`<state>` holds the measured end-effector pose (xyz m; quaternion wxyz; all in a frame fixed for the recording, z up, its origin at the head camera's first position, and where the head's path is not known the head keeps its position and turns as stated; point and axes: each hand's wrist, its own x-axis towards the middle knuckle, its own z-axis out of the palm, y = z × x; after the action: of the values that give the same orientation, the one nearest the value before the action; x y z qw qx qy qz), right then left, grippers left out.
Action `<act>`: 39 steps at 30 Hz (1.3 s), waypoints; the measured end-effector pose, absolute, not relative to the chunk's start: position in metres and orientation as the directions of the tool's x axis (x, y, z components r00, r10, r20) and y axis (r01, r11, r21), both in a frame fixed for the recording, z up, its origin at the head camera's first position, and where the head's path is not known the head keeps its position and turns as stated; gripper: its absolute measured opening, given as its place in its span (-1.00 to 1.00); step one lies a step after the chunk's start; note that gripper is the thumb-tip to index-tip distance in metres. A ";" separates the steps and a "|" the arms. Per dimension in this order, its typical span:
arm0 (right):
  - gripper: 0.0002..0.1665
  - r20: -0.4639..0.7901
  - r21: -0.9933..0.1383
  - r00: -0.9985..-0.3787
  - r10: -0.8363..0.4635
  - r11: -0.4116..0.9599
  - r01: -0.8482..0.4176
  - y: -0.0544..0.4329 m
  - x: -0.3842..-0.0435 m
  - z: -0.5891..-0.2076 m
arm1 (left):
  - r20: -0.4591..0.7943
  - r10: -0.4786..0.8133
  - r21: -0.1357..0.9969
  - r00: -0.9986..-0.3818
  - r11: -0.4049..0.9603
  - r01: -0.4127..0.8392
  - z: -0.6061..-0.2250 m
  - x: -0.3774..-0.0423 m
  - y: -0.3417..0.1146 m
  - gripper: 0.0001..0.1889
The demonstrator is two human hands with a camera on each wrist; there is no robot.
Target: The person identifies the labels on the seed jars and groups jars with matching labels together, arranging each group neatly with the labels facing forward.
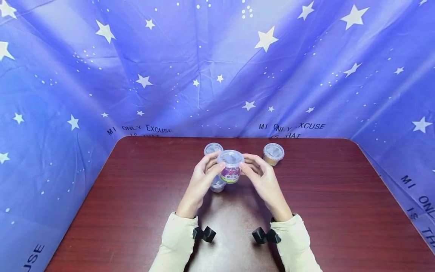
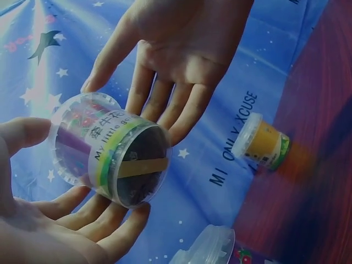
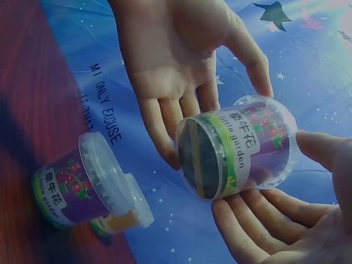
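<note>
Lidded purple-label cup (image 1: 232, 168), pinched between left hand (image 1: 200, 179) and right hand (image 1: 266, 184), above surface (image 1: 136, 211).
Partly hidden by left hand: far cup (image 1: 213, 147); by purple-label cup: near cup (image 1: 217, 187), label unreadable in head view. Seen whole at right: amber cup (image 1: 273, 154). Hard to identify through base: dark contents (image 2: 144, 147).

A hand could pass over the table (image 1: 119, 211) outside either forearm, or up the strip between the sleeves (image 1: 178, 236), which black blocks (image 1: 209, 234) at the wrists narrow. The held cup (image 1: 231, 172) stops that strip at its far end, the left hand (image 1: 200, 177) and right hand (image 1: 264, 179) wall its sides, and 2 partly hidden cups (image 1: 218, 185) crowd the left hand. Past the right hand, 1 yellow cup (image 1: 273, 154) blocks the way toward the curtain (image 1: 217, 56).
</note>
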<state>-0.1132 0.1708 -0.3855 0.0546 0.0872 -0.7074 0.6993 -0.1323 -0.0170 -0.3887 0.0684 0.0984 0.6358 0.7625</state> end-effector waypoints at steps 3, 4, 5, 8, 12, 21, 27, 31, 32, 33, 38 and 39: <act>-0.57 0.197 -0.980 -0.979 -0.054 0.012 -0.198 0.174 -0.114 -0.386 | 0.058 0.235 0.983 -0.970 -0.183 0.014 -0.390 -0.133 -0.015 -0.49; -0.57 0.197 -0.980 -0.979 -0.055 0.015 -0.198 0.175 -0.115 -0.386 | 0.060 0.237 0.983 -0.970 -0.184 0.016 -0.391 -0.133 -0.015 -0.48; -0.57 0.199 -0.980 -0.978 -0.058 0.021 -0.200 0.176 -0.116 -0.386 | 0.062 0.237 0.983 -0.970 -0.183 0.019 -0.391 -0.133 -0.014 -0.49; -0.56 0.195 -0.980 -0.979 -0.064 0.037 -0.198 0.181 -0.117 -0.386 | 0.066 0.235 0.984 -0.970 -0.174 0.025 -0.392 -0.134 -0.011 -0.50; -0.55 0.189 -0.980 -0.980 -0.069 0.043 -0.192 0.188 -0.118 -0.388 | 0.065 0.240 0.988 -0.969 -0.149 0.029 -0.393 -0.136 -0.006 -0.50; -0.54 0.170 -0.983 -0.982 -0.085 0.049 -0.175 0.206 -0.118 -0.396 | 0.035 0.253 0.991 -0.967 -0.135 0.001 -0.401 -0.136 0.010 -0.50; -0.51 0.152 -0.985 -0.984 -0.089 0.071 -0.159 0.219 -0.116 -0.400 | 0.019 0.252 0.990 -0.968 -0.137 -0.016 -0.406 -0.136 0.025 -0.48; -0.51 0.145 -0.984 -0.984 -0.106 0.093 -0.155 0.227 -0.116 -0.406 | 0.017 0.250 0.988 -0.968 -0.151 -0.021 -0.410 -0.134 0.033 -0.48; -0.51 0.145 -0.983 -0.983 -0.112 0.095 -0.155 0.229 -0.116 -0.407 | 0.018 0.248 0.988 -0.968 -0.153 -0.021 -0.411 -0.133 0.035 -0.48; -0.51 0.144 -0.983 -0.982 -0.119 0.097 -0.156 0.231 -0.116 -0.409 | 0.019 0.248 0.988 -0.969 -0.154 -0.020 -0.412 -0.132 0.037 -0.48; -0.51 0.128 -0.983 -0.981 -0.148 0.110 -0.145 0.240 -0.117 -0.416 | 0.008 0.246 0.985 -0.969 -0.168 -0.035 -0.418 -0.129 0.044 -0.48; -0.50 0.120 -0.984 -0.980 -0.156 0.113 -0.138 0.242 -0.117 -0.417 | 0.003 0.243 0.984 -0.970 -0.172 -0.040 -0.420 -0.129 0.046 -0.48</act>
<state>-0.1174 0.2417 -0.4169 -0.0065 0.0986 -0.7459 0.6587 -0.1288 0.0457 -0.4198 0.0931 0.0798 0.6368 0.7612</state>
